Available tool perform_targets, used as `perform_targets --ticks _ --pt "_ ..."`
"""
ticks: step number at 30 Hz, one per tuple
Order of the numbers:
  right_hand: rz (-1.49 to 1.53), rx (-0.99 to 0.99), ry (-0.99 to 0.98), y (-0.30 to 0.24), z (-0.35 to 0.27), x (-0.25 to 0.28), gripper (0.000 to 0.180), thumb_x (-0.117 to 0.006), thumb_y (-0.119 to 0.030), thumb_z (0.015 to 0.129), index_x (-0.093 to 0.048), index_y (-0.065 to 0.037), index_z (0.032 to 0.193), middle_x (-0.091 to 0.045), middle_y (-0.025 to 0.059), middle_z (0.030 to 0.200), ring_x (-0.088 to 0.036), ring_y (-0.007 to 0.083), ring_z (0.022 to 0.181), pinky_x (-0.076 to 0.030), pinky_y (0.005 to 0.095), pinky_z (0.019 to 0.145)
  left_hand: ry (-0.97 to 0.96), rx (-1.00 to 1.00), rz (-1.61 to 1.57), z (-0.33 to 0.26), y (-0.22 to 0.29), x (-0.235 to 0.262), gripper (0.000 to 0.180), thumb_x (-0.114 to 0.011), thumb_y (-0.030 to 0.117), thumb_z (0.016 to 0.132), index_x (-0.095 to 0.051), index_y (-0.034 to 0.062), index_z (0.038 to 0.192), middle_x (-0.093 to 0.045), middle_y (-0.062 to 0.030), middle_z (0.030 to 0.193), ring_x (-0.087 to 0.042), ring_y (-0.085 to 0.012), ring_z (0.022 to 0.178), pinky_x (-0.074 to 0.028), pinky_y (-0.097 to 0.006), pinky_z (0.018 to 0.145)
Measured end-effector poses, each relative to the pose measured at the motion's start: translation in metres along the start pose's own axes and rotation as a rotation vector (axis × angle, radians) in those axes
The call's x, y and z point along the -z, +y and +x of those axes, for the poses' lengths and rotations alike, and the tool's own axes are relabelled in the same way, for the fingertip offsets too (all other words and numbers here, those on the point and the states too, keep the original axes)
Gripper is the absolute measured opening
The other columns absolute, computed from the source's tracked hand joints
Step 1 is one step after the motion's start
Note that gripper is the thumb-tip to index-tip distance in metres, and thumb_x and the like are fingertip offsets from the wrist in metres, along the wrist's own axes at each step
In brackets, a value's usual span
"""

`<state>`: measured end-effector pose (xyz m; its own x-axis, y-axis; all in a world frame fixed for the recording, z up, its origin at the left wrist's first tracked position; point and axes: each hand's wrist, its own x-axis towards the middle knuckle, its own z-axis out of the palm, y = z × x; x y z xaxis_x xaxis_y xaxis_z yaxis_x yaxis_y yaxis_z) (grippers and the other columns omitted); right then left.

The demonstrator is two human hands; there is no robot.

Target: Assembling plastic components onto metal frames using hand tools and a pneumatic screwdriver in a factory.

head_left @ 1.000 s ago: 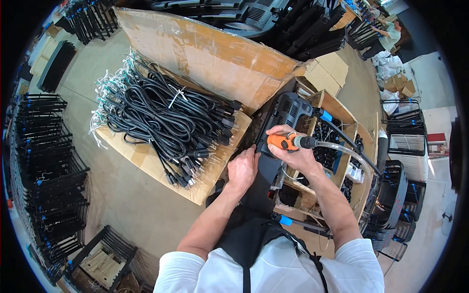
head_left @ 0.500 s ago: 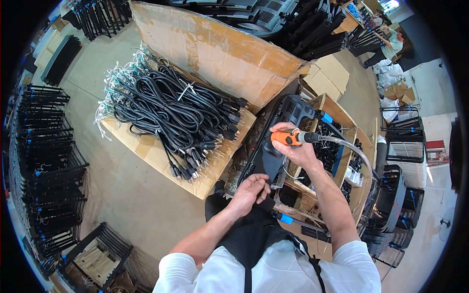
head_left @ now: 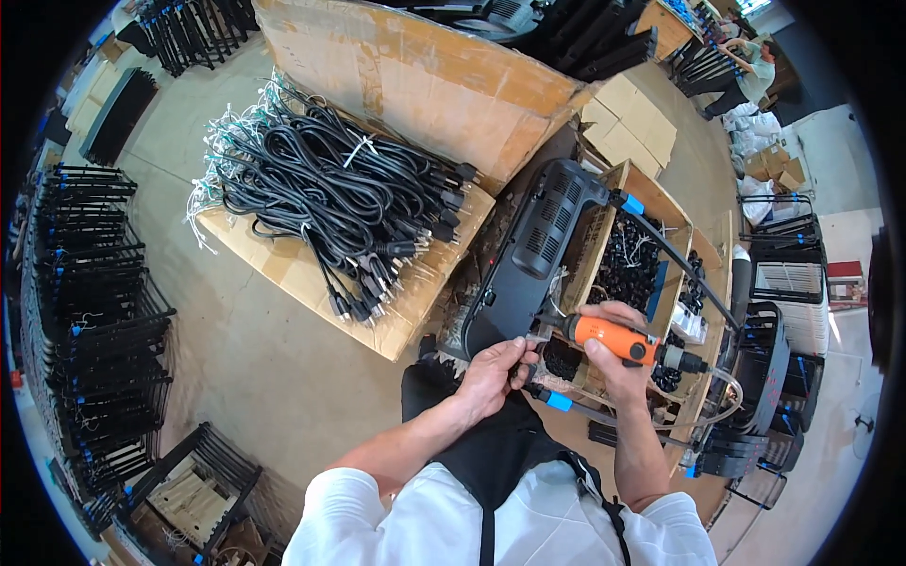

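My right hand [head_left: 618,363] is wrapped round an orange air screwdriver [head_left: 609,338], whose tip points left toward my other hand. A clear hose [head_left: 731,391] runs from its back end. My left hand [head_left: 491,377] is closed at the near end of a black plastic housing [head_left: 514,259], thumb and fingers pinched together close to the tool tip. What they pinch, if anything, is too small to make out. The housing has vent slots at its far end. Black tubes with blue ends, such as the near blue end [head_left: 559,402], extend from it to the right.
Left of the housing, a pile of black power cords [head_left: 349,198] lies on a cardboard box [head_left: 293,302]. A tall cardboard flap [head_left: 415,80] rises behind. Wooden bins [head_left: 681,247] of small black parts stand right. Stacked black frames [head_left: 104,330] line the left; another person [head_left: 750,75] stands far right.
The air screwdriver has swung from over the housing down and right, its tip now near my left hand. My left hand has shifted slightly right and its fingers have drawn into a pinch.
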<state>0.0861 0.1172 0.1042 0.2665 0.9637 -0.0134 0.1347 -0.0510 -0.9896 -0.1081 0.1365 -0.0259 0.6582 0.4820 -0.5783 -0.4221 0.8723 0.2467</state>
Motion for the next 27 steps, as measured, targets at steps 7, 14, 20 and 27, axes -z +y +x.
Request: perform_targets --ticks 7,14,20,27 --pt "0.066 0.015 -0.030 0.011 -0.070 0.020 0.053 -0.080 -0.006 0.088 -0.055 0.000 0.134 -0.070 0.0196 0.128 -0.068 0.0277 0.119 -0.054 0.0425 0.106 0.057 0.052 -0.128 -0.002 -0.025 -0.005 0.033 -0.058 0.040 0.110 -0.068 0.0086 0.108 -0.061 0.0029 0.080 -0.053 -0.0099 0.062 -0.040 -0.023 0.052" --pt "0.103 0.076 -0.088 0.033 -0.122 0.054 0.052 -0.078 -0.001 0.088 -0.054 -0.002 0.134 -0.068 0.0186 0.130 -0.065 0.0281 0.124 -0.052 0.0444 0.109 0.003 0.066 -0.195 -0.018 -0.076 -0.016 0.031 -0.055 0.036 0.112 -0.064 0.0076 0.120 -0.059 0.0013 0.085 -0.054 -0.0112 0.071 -0.043 -0.024 0.058" --pt "0.080 0.136 -0.137 0.053 -0.156 0.076 0.051 -0.077 0.000 0.088 -0.055 -0.003 0.134 -0.069 0.0153 0.129 -0.065 0.0266 0.124 -0.052 0.0432 0.108 0.046 0.026 -0.166 -0.036 -0.125 -0.020 0.031 -0.055 0.036 0.111 -0.064 0.0084 0.121 -0.060 0.0017 0.088 -0.054 -0.0117 0.075 -0.043 -0.025 0.062" --pt "0.117 0.108 -0.121 0.061 -0.156 0.071 0.047 -0.078 -0.002 0.090 -0.058 -0.002 0.133 -0.069 0.0125 0.129 -0.065 0.0231 0.122 -0.051 0.0398 0.109 0.215 -0.144 0.269 -0.075 -0.136 0.003 0.031 -0.054 0.026 0.112 -0.063 0.0076 0.135 -0.057 0.0041 0.081 -0.047 -0.0070 0.064 -0.036 -0.021 0.054"
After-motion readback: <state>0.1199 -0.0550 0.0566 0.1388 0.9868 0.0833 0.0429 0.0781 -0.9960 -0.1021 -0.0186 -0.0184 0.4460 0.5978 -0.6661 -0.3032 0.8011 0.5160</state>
